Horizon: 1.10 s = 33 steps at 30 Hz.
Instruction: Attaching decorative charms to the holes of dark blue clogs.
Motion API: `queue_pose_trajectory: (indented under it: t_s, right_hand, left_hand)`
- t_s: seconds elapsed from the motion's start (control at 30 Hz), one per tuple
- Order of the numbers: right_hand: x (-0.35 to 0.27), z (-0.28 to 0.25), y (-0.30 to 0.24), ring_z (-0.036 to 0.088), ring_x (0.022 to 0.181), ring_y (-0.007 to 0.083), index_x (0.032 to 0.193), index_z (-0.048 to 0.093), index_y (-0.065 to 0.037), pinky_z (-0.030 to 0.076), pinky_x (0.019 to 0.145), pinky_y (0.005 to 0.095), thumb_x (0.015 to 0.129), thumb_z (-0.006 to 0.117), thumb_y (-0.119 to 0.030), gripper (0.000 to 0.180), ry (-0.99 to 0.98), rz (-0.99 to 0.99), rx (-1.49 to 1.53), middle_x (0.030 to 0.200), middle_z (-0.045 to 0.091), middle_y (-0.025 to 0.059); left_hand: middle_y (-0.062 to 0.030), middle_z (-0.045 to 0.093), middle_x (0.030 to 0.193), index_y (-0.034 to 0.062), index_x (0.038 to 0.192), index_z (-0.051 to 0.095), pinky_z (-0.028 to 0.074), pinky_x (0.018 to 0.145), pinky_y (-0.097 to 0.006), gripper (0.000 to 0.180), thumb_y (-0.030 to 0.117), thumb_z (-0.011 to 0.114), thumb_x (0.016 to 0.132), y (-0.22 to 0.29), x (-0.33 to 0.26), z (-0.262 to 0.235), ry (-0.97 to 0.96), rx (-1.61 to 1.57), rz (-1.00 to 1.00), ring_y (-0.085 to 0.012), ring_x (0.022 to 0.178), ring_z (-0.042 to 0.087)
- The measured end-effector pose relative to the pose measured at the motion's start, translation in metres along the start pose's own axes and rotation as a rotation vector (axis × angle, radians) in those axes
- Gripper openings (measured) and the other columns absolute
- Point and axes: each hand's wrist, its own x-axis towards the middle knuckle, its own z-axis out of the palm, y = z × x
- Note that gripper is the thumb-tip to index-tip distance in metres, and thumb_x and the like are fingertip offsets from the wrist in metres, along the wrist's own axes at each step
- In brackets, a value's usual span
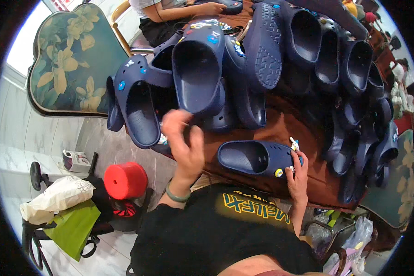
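A navy foam clog (244,157) lies on its sole at the near edge of the table, its toe pointing right. Decorative charms sit around the toe, among them a yellow and white round one (278,173) and a white and blue one (294,144). My right hand (299,177) grips the toe end, thumb and fingers close to the charms. My left hand (186,145) is raised left of this clog with nothing in it, fingers bent and apart, slightly blurred. Just beyond it stands a larger-looking clog (198,73) with charms on its toe.
Many navy clogs (356,64) are heaped across the brown tablecloth (280,119), at the back and right. A flowered chair back (69,60) is at the left. A red stool (125,180) and a cart with bags (60,198) stand lower left. Another person's arm (179,13) reaches in at the top.
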Motion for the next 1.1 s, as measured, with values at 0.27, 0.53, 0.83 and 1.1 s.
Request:
queue_pose_trajectory:
  t_s: [0.27,0.53,0.83,1.1]
  right_hand:
    - [0.003,-0.013,-0.004,0.044,0.126,0.0319,0.136,0.045,-0.003,0.032,0.108,0.0370,0.078,0.062,-0.012,0.061,-0.136,0.012,0.180,0.137,0.040,0.0166]
    - [-0.002,0.007,-0.008,0.047,0.120,0.0396,0.135,0.044,0.002,0.040,0.101,0.0416,0.094,0.046,-0.009,0.042,-0.029,-0.021,-0.191,0.133,0.042,0.0233]
    - [-0.002,0.015,-0.004,0.052,0.115,0.0386,0.128,0.052,0.002,0.044,0.097,0.0416,0.101,0.034,-0.016,0.037,0.044,-0.032,-0.335,0.127,0.050,0.0229]
    - [-0.005,0.024,-0.009,0.057,0.110,0.0364,0.122,0.057,0.003,0.046,0.095,0.0410,0.103,0.032,-0.019,0.039,0.169,-0.051,-0.269,0.121,0.055,0.0218]
  left_hand:
    - [-0.0155,0.051,0.120,0.0009,0.121,0.054,0.037,0.093,-0.043,0.061,0.039,0.072,0.076,0.035,-0.045,0.084,-0.861,-0.270,0.440,-0.0315,0.116,0.046]
    - [-0.0124,0.053,0.114,0.0042,0.112,0.058,0.035,0.089,-0.043,0.054,0.036,0.075,0.072,0.025,-0.057,0.100,-0.705,-0.355,0.324,-0.0297,0.112,0.047]
    - [-0.0109,0.053,0.111,0.0063,0.106,0.058,0.035,0.086,-0.042,0.047,0.034,0.075,0.072,0.014,-0.063,0.102,-0.703,-0.487,0.271,-0.0271,0.109,0.047]
    - [-0.0108,0.053,0.110,0.0076,0.106,0.058,0.035,0.087,-0.041,0.043,0.032,0.073,0.074,0.012,-0.062,0.101,-0.723,-0.502,0.237,-0.0266,0.109,0.047]
